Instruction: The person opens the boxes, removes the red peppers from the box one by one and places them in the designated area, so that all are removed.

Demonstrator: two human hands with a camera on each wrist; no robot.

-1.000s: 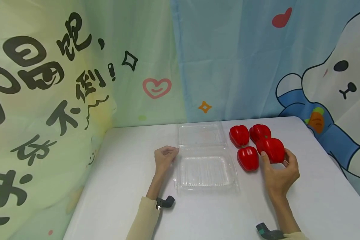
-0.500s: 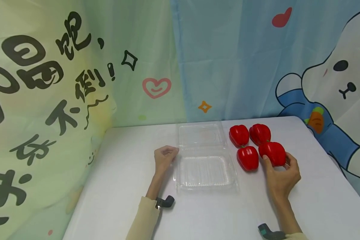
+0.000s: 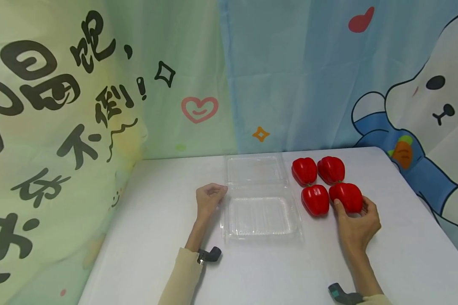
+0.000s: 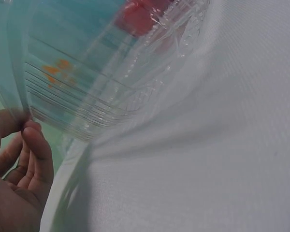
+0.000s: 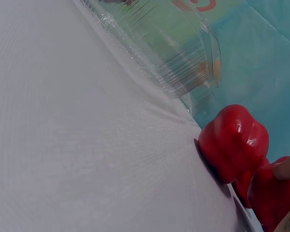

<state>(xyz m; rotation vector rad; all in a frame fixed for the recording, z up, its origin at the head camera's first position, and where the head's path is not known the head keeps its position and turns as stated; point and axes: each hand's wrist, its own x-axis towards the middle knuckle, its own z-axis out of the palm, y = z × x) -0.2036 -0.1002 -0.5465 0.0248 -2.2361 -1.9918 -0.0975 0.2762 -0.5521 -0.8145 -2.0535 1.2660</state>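
Note:
My left hand (image 3: 210, 199) pinches the left edge of an open clear plastic clamshell box (image 3: 261, 217), near its hinge. In the left wrist view, thumb and fingertip meet on the box's thin rim (image 4: 27, 114). My right hand (image 3: 358, 224) grips a glossy red bell pepper (image 3: 346, 197), thumb on its left side and fingers at its right. That pepper sits at the front right of a tight group. Beside it is a second red bell pepper (image 3: 315, 201); two more stand behind, one at left (image 3: 304, 171) and one at right (image 3: 331, 170).
The box's lid (image 3: 256, 170) lies folded back toward the rear of the white table (image 3: 164, 186). A printed cloth curtain (image 3: 290, 84) hangs along the table's back edge. Both wrists carry small dark cameras (image 3: 210, 255).
My right hand has brought its pepper down and nearer to me, from overlapping the rear right pepper to a place in front of it. The left hand and box stay put.

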